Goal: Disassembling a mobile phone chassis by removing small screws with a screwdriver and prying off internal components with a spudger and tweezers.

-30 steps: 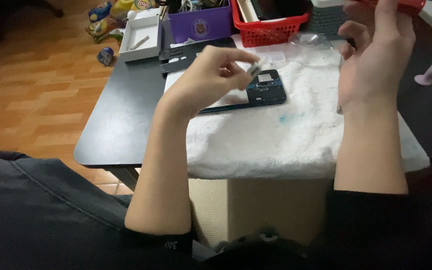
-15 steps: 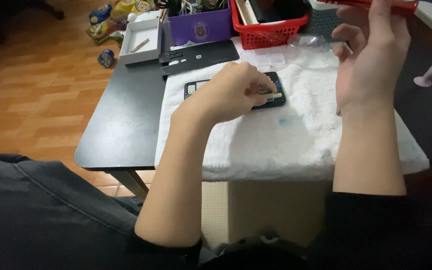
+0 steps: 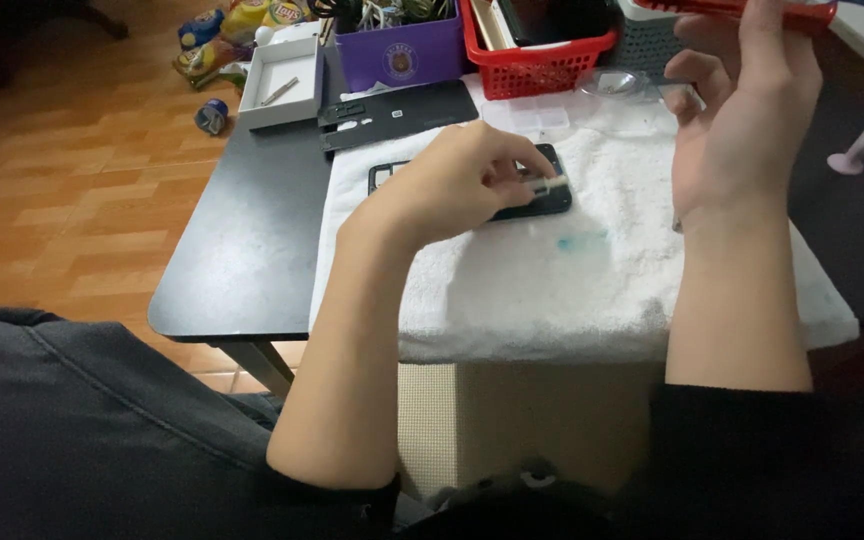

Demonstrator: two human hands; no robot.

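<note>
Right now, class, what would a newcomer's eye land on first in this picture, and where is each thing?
First, the left hand at centre, pinching a small pale piece over an opened dark phone on a white towel. Next, the right hand, raised at upper right, holding a red object at the top edge. Behind, a red basket and purple box stand on the black table.

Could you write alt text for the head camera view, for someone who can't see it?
A person's left hand presses a small tool onto an opened black phone on a white towel, while the right hand holds a red object up.
</note>
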